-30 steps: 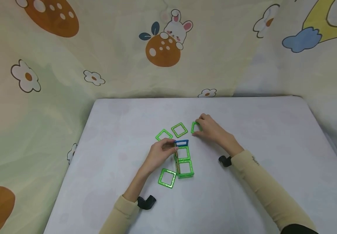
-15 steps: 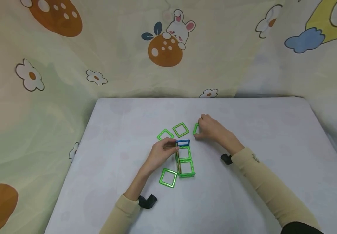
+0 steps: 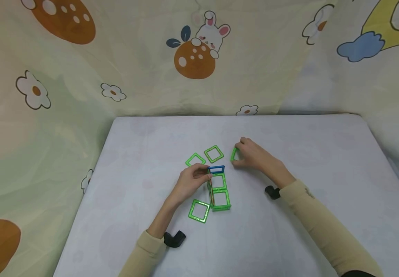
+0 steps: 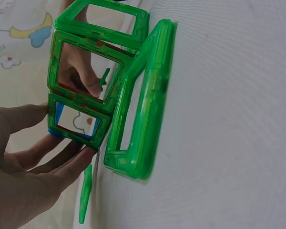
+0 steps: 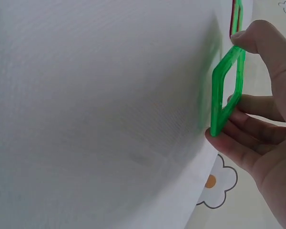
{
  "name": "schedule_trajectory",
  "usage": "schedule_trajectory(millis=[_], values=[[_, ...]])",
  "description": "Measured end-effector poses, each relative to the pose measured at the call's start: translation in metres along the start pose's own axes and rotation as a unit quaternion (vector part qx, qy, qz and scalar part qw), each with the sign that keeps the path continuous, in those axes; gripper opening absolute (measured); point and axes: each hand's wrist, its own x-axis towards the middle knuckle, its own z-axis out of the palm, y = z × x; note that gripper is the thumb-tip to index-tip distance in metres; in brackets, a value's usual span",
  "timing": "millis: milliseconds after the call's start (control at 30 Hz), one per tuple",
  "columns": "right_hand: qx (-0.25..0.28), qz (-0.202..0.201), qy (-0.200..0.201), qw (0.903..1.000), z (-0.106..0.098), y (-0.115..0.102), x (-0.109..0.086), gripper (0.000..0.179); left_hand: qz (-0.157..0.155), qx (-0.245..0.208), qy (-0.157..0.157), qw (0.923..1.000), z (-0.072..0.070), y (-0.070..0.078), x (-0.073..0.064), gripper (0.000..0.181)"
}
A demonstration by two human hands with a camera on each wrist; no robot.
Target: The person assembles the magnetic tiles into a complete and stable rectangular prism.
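Observation:
A small structure of green magnetic tiles (image 3: 228,198) stands at mid-table, with a blue magnetic tile (image 3: 216,167) at its far end. My left hand (image 3: 189,182) pinches the structure's far left part; in the left wrist view, thumb and fingertips meet the edges of a green frame (image 4: 102,130). To the right and farther back, my right hand (image 3: 256,157) holds a square green magnetic tile (image 5: 218,105) by its edges, tilted up above the white surface. The hand covers part of this tile in the head view.
Two loose green tiles, one left (image 3: 189,159) and one right (image 3: 209,157), lie beyond the structure. Another loose green tile (image 3: 197,219) lies at its near left. The white table (image 3: 306,154) meets a patterned cloth (image 3: 133,57) at the back.
My right hand has shifted slightly right and nearer with its green tile, and the tile has turned more edge-on. My left hand keeps its place on the structure.

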Motion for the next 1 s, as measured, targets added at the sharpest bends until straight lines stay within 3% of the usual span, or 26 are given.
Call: schedule_trajectory(millis=[167, 500, 1000], values=[[0.028, 0.009, 0.006, 0.9996, -0.004, -0.001, -0.009, 0.06, -0.005, -0.005, 0.001, 1.0, 0.001, -0.001, 0.0, 0.043], [0.103, -0.029, 0.049, 0.9931, -0.004, -0.007, -0.031, 0.059, -0.007, -0.017, 0.006, 0.9998, 0.004, -0.002, -0.001, 0.042], [0.216, -0.1, 0.062, 0.9693, 0.007, -0.018, -0.055, 0.057, -0.006, -0.012, 0.008, 0.9999, 0.002, -0.002, 0.002, 0.041]])
